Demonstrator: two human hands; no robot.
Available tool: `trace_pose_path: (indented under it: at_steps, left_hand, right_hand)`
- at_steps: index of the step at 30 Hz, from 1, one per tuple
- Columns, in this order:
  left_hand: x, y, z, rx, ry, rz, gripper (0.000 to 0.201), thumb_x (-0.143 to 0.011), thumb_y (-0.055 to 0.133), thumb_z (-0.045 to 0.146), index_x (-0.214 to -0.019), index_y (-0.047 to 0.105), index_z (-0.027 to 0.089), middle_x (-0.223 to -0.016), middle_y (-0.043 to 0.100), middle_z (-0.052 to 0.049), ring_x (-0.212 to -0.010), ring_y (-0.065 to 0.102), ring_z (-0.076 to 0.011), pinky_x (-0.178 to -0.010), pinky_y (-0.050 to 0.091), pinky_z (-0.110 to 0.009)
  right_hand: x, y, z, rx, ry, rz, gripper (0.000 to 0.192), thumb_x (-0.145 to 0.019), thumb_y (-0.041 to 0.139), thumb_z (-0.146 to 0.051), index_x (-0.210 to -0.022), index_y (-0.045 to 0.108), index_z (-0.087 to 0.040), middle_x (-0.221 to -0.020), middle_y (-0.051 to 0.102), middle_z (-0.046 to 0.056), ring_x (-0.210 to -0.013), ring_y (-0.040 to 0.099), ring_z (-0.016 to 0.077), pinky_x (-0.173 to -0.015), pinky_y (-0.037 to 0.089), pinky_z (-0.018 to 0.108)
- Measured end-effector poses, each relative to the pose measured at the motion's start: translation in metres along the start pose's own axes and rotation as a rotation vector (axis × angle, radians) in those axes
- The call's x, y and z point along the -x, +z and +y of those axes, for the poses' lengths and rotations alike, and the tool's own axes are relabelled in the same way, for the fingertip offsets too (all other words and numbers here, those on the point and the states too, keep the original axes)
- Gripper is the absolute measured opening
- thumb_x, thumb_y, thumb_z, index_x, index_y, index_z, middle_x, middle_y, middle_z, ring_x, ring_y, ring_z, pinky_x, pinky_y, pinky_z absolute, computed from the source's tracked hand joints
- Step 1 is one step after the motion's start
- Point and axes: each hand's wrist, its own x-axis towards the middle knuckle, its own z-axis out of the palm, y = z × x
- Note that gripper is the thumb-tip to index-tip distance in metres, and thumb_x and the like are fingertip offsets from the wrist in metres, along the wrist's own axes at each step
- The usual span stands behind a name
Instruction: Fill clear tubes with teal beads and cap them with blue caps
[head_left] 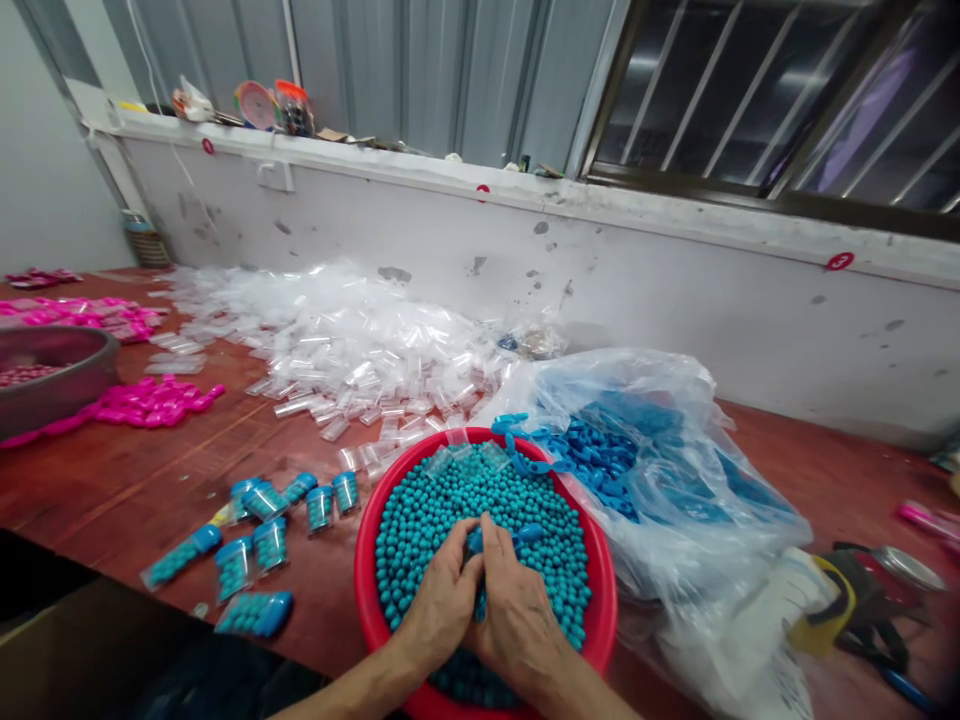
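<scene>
Both hands rest together inside a red bowl [364, 540] filled with small teal balls [450, 500]. My left hand [439, 600] and my right hand [517, 615] meet over the balls and pinch a small tube with a blue cap [525, 532] between them; most of the tube is hidden by the fingers. Left of the bowl, several filled tubes with blue caps [259, 540] lie on the red-brown table [120, 490]. A clear plastic bag of blue caps [607, 455] sits against the bowl's right side.
A large heap of empty clear tubes [337, 350] covers the table behind the bowl. Pink tubes [154, 402] and a grey metal basin [56, 375] sit at the left. Tools and wrappers [862, 600] lie at the right. A white low wall [600, 260] backs the table.
</scene>
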Motion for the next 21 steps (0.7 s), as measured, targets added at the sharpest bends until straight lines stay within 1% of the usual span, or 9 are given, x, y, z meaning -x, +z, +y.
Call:
trace_pose_path:
  at_steps: [3,6,8,11,13,15,18,20,21]
  left_hand:
    - [0.002,0.001,0.004,-0.012,0.032,-0.014,0.026,-0.077,0.044,0.022,-0.103,0.05,0.018,-0.097,0.057,-0.003,-0.09,0.05,-0.0164,-0.088,0.035,-0.028]
    - [0.002,0.003,0.006,0.031,0.007,-0.049,0.017,-0.078,0.043,0.024,-0.092,0.049,0.018,-0.081,0.055,0.0,-0.077,0.05,-0.0147,-0.076,0.04,-0.026]
    - [0.002,0.005,0.006,0.043,-0.01,-0.024,0.01,-0.077,0.044,0.023,-0.084,0.048,0.018,-0.074,0.051,0.002,-0.071,0.048,-0.0135,-0.07,0.041,-0.025]
    - [0.003,0.009,0.004,0.046,-0.017,0.003,0.004,-0.075,0.046,0.022,-0.076,0.046,0.018,-0.07,0.047,0.003,-0.069,0.045,-0.0126,-0.067,0.04,-0.023]
    - [0.004,0.01,0.001,0.045,-0.001,-0.019,0.005,-0.076,0.046,0.024,-0.076,0.046,0.018,-0.07,0.047,0.003,-0.069,0.045,-0.0125,-0.066,0.04,-0.023]
    - [0.004,0.009,0.0,0.021,0.013,-0.036,0.008,-0.077,0.045,0.026,-0.078,0.048,0.018,-0.071,0.048,0.003,-0.07,0.046,-0.0128,-0.067,0.04,-0.023]
    - [0.005,-0.004,0.004,-0.109,0.015,-0.046,0.013,-0.078,0.043,0.028,-0.083,0.051,0.018,-0.078,0.054,0.001,-0.075,0.05,-0.0141,-0.071,0.041,-0.024]
    - [0.008,-0.025,0.01,-0.235,0.017,-0.083,0.02,-0.079,0.042,0.028,-0.093,0.053,0.018,-0.084,0.059,0.0,-0.08,0.053,-0.0153,-0.075,0.042,-0.025]
    - [0.01,-0.038,0.013,-0.311,0.015,-0.097,0.024,-0.08,0.042,0.029,-0.099,0.052,0.02,-0.086,0.06,0.0,-0.082,0.054,-0.0158,-0.076,0.042,-0.025]
  right_hand:
    - [0.002,0.002,0.0,0.013,-0.036,0.027,0.075,-0.066,0.053,-0.026,-0.132,0.024,-0.007,-0.124,0.042,0.024,-0.094,0.058,0.03,-0.071,0.051,0.041]
    - [0.003,0.005,0.002,0.043,-0.054,0.105,0.077,-0.063,0.057,-0.03,-0.13,0.028,-0.006,-0.12,0.046,0.024,-0.099,0.056,0.0327,-0.07,0.051,0.04]
    - [0.004,0.007,0.005,0.087,-0.068,0.137,0.076,-0.062,0.059,-0.032,-0.128,0.031,-0.003,-0.115,0.049,0.026,-0.097,0.056,0.0351,-0.068,0.052,0.042]
    - [0.004,0.008,0.006,0.119,-0.096,0.126,0.073,-0.064,0.058,-0.034,-0.126,0.034,-0.003,-0.11,0.052,0.025,-0.091,0.058,0.0351,-0.064,0.052,0.042]
    - [0.005,0.007,0.003,0.108,-0.061,0.105,0.075,-0.064,0.06,-0.035,-0.127,0.034,-0.005,-0.111,0.051,0.025,-0.091,0.058,0.0352,-0.064,0.051,0.042]
    - [0.006,0.004,-0.001,0.043,-0.002,0.043,0.079,-0.064,0.061,-0.035,-0.131,0.029,-0.008,-0.116,0.048,0.023,-0.092,0.058,0.0329,-0.068,0.051,0.041]
    - [0.007,-0.003,-0.004,-0.131,0.005,-0.135,0.087,-0.067,0.062,-0.033,-0.137,0.014,-0.016,-0.128,0.039,0.018,-0.1,0.055,0.0275,-0.078,0.048,0.037]
    - [0.006,-0.009,-0.001,-0.218,-0.007,-0.204,0.091,-0.068,0.063,-0.034,-0.139,0.008,-0.019,-0.135,0.031,0.015,-0.104,0.052,0.0247,-0.083,0.045,0.034]
    - [0.005,-0.012,0.003,-0.234,-0.002,-0.209,0.089,-0.07,0.062,-0.034,-0.139,0.008,-0.019,-0.136,0.03,0.014,-0.104,0.052,0.0235,-0.083,0.045,0.033]
